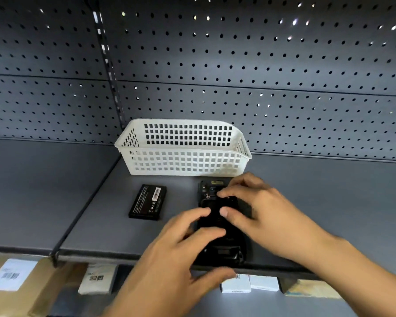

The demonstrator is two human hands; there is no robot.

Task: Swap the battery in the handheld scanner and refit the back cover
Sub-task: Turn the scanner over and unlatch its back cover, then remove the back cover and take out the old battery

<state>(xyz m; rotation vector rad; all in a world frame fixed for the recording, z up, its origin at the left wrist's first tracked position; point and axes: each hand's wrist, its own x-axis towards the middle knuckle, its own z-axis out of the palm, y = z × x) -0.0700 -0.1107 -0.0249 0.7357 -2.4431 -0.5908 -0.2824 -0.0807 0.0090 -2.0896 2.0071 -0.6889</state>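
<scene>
1. While lying face down near the shelf's (329,202) front edge, scanner (222,225): stiff, probably slick plastic; best held by its long sides.
2. Left hand (188,239) and right hand (256,207): fingertips flat on the back cover (215,216), pressing, clasping nothing.
3. Loose battery (148,202) just left; label unreadable.
4. White basket (183,147) behind.

No text is legible: print on the battery (147,201) and barcode labels on the boxes (8,274) are too blurred.
</scene>
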